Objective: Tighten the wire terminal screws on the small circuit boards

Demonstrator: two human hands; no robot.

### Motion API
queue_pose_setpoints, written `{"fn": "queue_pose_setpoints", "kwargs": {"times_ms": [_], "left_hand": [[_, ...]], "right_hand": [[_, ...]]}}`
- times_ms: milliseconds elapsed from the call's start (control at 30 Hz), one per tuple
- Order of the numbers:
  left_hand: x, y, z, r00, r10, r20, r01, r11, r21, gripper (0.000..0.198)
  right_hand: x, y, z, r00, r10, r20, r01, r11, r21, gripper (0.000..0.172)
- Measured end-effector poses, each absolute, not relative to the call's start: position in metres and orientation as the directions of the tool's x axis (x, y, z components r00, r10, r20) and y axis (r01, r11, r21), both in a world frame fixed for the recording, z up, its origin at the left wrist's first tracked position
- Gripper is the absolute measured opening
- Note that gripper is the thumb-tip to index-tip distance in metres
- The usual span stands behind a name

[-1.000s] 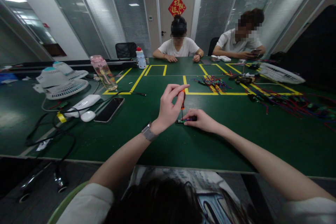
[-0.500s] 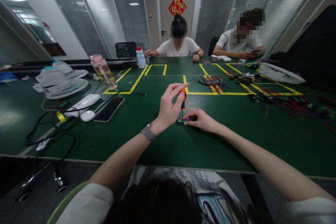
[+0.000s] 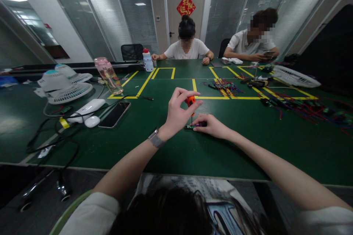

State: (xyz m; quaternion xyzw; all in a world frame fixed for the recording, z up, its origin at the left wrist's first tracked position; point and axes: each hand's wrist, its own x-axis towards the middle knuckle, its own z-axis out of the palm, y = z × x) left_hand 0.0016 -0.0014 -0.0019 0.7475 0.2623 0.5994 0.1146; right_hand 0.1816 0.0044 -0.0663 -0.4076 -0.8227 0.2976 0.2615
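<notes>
My left hand (image 3: 178, 114) pinches the orange handle of a small screwdriver (image 3: 191, 103), held upright with its tip down on a small green circuit board (image 3: 189, 127). That board lies on the green table (image 3: 171, 143) in front of me. My right hand (image 3: 211, 125) rests on the table with its fingers closed on the board's right end, holding it flat. A watch sits on my left wrist.
A black phone (image 3: 115, 114), a white mouse (image 3: 92, 121), a white power bank, black cables and two white fans (image 3: 64, 87) lie at the left. A pink bottle (image 3: 109, 76) stands beyond them. Coloured wire bundles (image 3: 224, 87) and parts spread at the right. Two people sit opposite.
My left fingers have curled round the screwdriver's handle and turned it; its orange top now shows above my thumb. The right hand and board have stayed in place.
</notes>
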Motion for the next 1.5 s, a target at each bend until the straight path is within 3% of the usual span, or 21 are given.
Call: {"fn": "queue_pose_setpoints", "kwargs": {"times_ms": [200, 367, 600, 833, 1200, 1367, 1500], "left_hand": [[-0.0001, -0.0025, -0.0019, 0.214, 0.538, 0.816, 0.211, -0.841, 0.499, 0.029], [0.0015, -0.0020, -0.0009, 0.187, 0.534, 0.825, 0.162, -0.845, 0.510, 0.024], [0.0020, -0.0019, -0.0019, 0.135, 0.522, 0.842, 0.260, -0.839, 0.478, 0.010], [-0.0002, -0.0026, -0.0033, 0.179, 0.538, 0.824, 0.244, -0.835, 0.493, 0.029], [0.0021, 0.0001, -0.0040, 0.095, 0.543, 0.834, 0.316, -0.811, 0.492, 0.014], [-0.0001, 0.0000, -0.0044, 0.176, 0.548, 0.818, 0.250, -0.828, 0.501, 0.030], [0.0006, 0.0003, -0.0052, 0.180, 0.526, 0.831, 0.212, -0.846, 0.490, 0.029]], "right_hand": [[0.1812, 0.0041, -0.0670, -0.533, 0.826, 0.184, 0.511, 0.487, -0.708, 0.019], [0.1812, 0.0046, -0.0672, -0.525, 0.831, 0.185, 0.517, 0.484, -0.706, 0.019], [0.1812, 0.0048, -0.0665, -0.531, 0.825, 0.194, 0.518, 0.497, -0.696, 0.019], [0.1818, 0.0055, -0.0684, -0.531, 0.826, 0.190, 0.514, 0.492, -0.702, 0.020], [0.1808, 0.0050, -0.0680, -0.527, 0.829, 0.189, 0.523, 0.491, -0.696, 0.020], [0.1816, 0.0062, -0.0691, -0.534, 0.823, 0.194, 0.515, 0.498, -0.698, 0.020], [0.1821, 0.0054, -0.0693, -0.536, 0.823, 0.188, 0.511, 0.494, -0.704, 0.020]]}}
